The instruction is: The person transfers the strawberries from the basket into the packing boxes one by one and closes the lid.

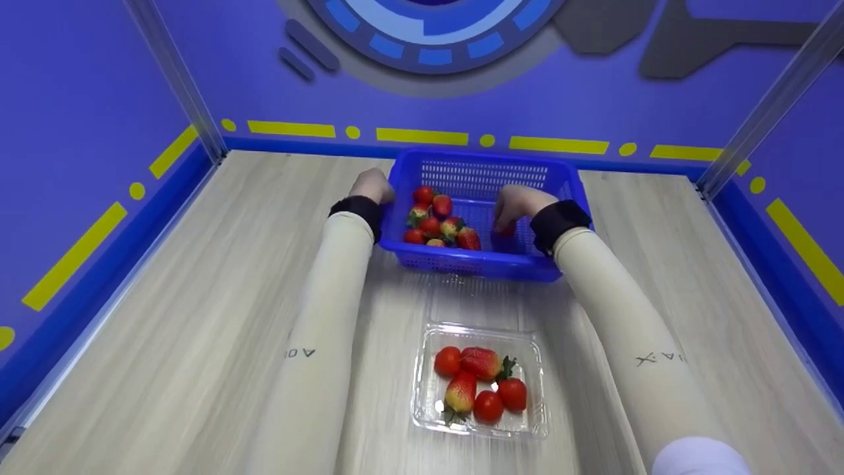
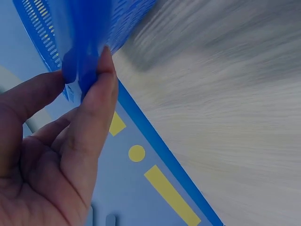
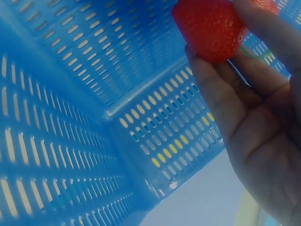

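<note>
A blue slotted plastic basket (image 1: pixel 484 264) stands at the back of the table. My left hand (image 1: pixel 374 186) pinches its left rim between thumb and fingers, as the left wrist view also shows of the hand (image 2: pixel 61 127). Inside the basket's right half, my right hand (image 1: pixel 519 203) holds a strawberry (image 3: pixel 211 28), gripped between thumb and fingers in the right wrist view. Several strawberries (image 1: pixel 468 239) and small red tomatoes (image 1: pixel 430 227) lie together in the basket's left half. Nearer me, a clear plastic box (image 1: pixel 422 396) holds strawberries (image 1: pixel 481 363) and cherry tomatoes (image 1: pixel 488 407).
The box's transparent lid (image 1: pixel 475 303) lies folded back toward the basket. A pale wood-grain table (image 1: pixel 264 264) carries everything. Blue panels (image 1: pixel 198 66) with yellow markings wall in the back and both sides.
</note>
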{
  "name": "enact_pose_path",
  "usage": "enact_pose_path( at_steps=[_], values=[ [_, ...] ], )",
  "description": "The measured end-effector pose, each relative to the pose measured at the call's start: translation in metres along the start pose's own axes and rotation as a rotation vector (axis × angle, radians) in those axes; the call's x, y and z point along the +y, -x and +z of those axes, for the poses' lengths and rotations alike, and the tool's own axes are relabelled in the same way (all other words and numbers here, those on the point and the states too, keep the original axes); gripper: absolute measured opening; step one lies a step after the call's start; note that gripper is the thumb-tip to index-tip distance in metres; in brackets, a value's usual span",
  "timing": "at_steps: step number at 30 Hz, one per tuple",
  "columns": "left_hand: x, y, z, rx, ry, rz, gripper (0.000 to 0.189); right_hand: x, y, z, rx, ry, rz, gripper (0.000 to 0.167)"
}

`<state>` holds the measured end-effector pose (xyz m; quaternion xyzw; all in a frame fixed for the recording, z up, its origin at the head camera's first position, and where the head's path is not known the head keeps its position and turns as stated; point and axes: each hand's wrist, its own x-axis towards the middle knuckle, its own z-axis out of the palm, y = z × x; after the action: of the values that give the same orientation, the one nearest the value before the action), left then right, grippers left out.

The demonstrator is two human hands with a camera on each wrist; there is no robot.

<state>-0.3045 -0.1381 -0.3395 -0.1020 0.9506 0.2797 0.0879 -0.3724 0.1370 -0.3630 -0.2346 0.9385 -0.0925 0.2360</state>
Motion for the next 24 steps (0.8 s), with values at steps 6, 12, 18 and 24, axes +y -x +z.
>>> enact_pose_path(
  at_steps=[6,12,18,24],
  values=[
    [0.003,0.006,-0.005,-0.035,0.060,-0.010,0.035,-0.002,0.009,-0.012,0.055,0.026,-0.061,0.020],
    [0.018,0.008,-0.017,0.013,0.079,0.079,0.040,-0.004,0.025,-0.027,0.136,0.019,-0.096,0.020],
    [0.038,0.020,-0.032,0.039,0.083,0.254,0.038,-0.013,0.050,-0.047,0.223,0.002,-0.164,0.034],
    [0.047,0.046,-0.042,-0.029,0.182,0.358,0.055,-0.028,0.077,-0.059,0.259,-0.002,-0.249,0.041]
  ],
)
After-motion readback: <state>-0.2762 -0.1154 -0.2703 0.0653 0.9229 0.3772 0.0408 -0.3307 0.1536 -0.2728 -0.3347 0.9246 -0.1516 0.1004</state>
